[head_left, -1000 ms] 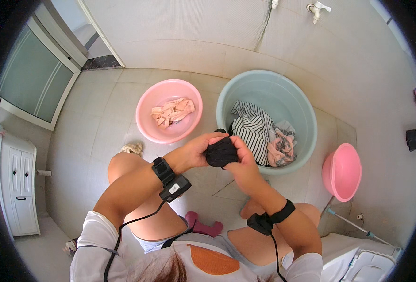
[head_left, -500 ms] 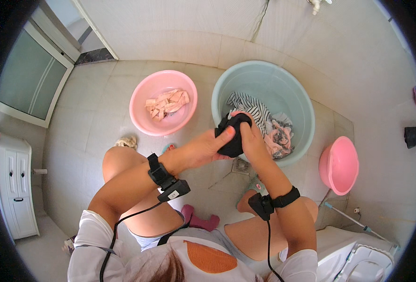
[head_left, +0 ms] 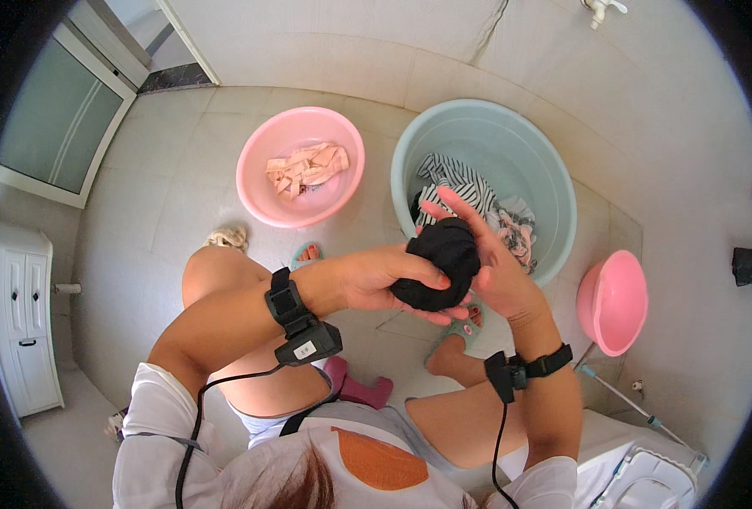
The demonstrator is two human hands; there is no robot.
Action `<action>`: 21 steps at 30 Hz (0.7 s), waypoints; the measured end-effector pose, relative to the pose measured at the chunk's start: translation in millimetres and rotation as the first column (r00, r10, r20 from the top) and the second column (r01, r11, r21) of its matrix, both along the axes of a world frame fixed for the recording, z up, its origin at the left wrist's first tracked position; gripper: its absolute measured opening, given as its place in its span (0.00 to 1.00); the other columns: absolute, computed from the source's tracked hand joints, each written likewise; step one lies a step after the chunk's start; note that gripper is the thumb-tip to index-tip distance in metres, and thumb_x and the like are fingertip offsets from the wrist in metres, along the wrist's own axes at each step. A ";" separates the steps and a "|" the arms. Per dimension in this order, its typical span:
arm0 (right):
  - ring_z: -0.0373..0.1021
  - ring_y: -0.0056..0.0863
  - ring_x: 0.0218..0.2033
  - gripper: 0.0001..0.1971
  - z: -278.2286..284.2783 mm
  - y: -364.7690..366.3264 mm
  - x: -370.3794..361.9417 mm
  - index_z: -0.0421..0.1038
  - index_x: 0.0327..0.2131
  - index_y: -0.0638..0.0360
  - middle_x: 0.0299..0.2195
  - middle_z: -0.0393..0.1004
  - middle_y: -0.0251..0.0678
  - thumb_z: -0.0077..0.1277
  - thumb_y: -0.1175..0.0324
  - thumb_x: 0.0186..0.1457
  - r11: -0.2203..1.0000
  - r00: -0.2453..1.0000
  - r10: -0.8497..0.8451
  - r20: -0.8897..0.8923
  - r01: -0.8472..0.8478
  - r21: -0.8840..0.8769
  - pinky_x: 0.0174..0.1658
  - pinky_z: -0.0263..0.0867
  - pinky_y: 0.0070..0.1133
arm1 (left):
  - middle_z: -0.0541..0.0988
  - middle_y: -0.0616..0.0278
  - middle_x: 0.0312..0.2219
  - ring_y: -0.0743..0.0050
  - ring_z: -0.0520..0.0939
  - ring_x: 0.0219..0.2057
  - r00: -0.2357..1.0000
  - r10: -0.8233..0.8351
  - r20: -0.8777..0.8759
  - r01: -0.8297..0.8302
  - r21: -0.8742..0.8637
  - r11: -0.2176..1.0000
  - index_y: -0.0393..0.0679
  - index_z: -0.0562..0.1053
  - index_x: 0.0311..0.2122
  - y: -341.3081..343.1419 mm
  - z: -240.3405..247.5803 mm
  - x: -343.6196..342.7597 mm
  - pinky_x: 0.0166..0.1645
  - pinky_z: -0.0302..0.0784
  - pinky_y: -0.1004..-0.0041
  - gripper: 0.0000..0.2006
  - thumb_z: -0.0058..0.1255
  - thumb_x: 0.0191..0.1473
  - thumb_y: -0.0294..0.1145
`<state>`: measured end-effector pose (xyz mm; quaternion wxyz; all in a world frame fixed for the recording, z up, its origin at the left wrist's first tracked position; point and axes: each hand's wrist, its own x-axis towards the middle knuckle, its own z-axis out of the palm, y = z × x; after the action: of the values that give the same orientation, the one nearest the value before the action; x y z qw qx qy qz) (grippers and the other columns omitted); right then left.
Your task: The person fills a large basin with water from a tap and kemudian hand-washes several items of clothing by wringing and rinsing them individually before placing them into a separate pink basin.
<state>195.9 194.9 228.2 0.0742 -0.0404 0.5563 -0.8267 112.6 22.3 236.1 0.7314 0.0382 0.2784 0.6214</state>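
Note:
My left hand (head_left: 390, 278) is closed round a bunched black cloth garment (head_left: 446, 257), thumb across its near side. My right hand (head_left: 505, 273) lies against the garment's right side, its fingers stretched out and apart, thumb near the cloth. Beyond and to the right is a large blue-green basin (head_left: 554, 182), with a striped black-and-white garment (head_left: 461, 180) and a pink-and-grey garment (head_left: 516, 229) inside. The hands are just before its near rim, which they partly hide.
A pink basin (head_left: 249, 191) with peach cloth (head_left: 308, 167) stands left of the large one. Another pink basin (head_left: 614, 301) leans by the right wall. I sit with bent knees, feet on the tiled floor. A white cabinet (head_left: 24, 314) stands left, and a tap (head_left: 601, 10) juts from the wall.
The black garment has come nearer to me and slightly right, away from over the large basin. My right hand has loosened, its fingers spreading, while the left keeps its hold.

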 end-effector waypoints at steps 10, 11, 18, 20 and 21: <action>0.66 0.41 0.48 0.20 3.3 -25.2 -6.6 0.66 0.46 0.58 0.56 0.57 0.51 0.52 0.75 0.46 0.954 0.994 -0.003 0.114 0.037 -0.297 0.48 0.66 0.33 | 0.73 0.61 0.30 0.77 0.73 0.29 0.990 -0.124 0.065 0.123 0.024 0.992 0.38 0.65 0.45 -4.0 -18.5 7.8 0.27 0.69 0.82 0.16 0.52 0.53 0.31; 0.66 0.41 0.48 0.20 3.4 -24.7 -5.6 0.66 0.46 0.58 0.56 0.57 0.51 0.52 0.75 0.46 0.955 0.993 -0.005 0.114 0.039 -0.295 0.48 0.66 0.33 | 0.72 0.62 0.29 0.78 0.72 0.29 0.974 -0.201 0.102 0.197 0.047 0.979 0.36 0.66 0.44 -2.9 -24.8 8.6 0.27 0.68 0.83 0.16 0.52 0.52 0.31; 0.71 0.27 0.32 0.12 -12.6 -34.3 -12.9 0.70 0.39 0.62 0.42 0.69 0.45 0.53 0.75 0.49 0.975 0.953 -0.007 0.302 0.074 -0.211 0.38 0.70 0.24 | 0.68 0.69 0.24 0.85 0.66 0.22 0.959 -0.196 0.205 0.209 -0.047 0.977 0.37 0.68 0.34 -10.4 -36.7 14.6 0.21 0.59 0.86 0.07 0.50 0.52 0.28; 0.70 0.24 0.28 0.12 -13.6 -39.6 -15.3 0.70 0.39 0.64 0.35 0.73 0.41 0.54 0.72 0.50 0.986 0.934 -0.030 0.357 0.087 -0.143 0.35 0.69 0.22 | 0.67 0.69 0.24 0.86 0.65 0.21 0.952 -0.196 0.233 0.213 -0.052 0.976 0.39 0.67 0.32 -12.0 -46.8 16.7 0.19 0.56 0.86 0.05 0.50 0.52 0.27; 0.68 0.22 0.25 0.11 -14.2 -42.7 -16.2 0.70 0.38 0.66 0.28 0.71 0.37 0.53 0.70 0.51 0.994 0.936 -0.042 0.350 0.074 -0.081 0.32 0.67 0.20 | 0.67 0.69 0.23 0.87 0.63 0.19 0.946 -0.195 0.259 0.216 -0.057 0.975 0.41 0.66 0.29 -12.8 -49.9 18.0 0.18 0.54 0.86 0.04 0.49 0.51 0.25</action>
<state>179.8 152.2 214.0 0.1447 0.1191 0.4964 -0.8476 130.6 9.5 186.2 0.8225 -0.0431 0.2040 0.5291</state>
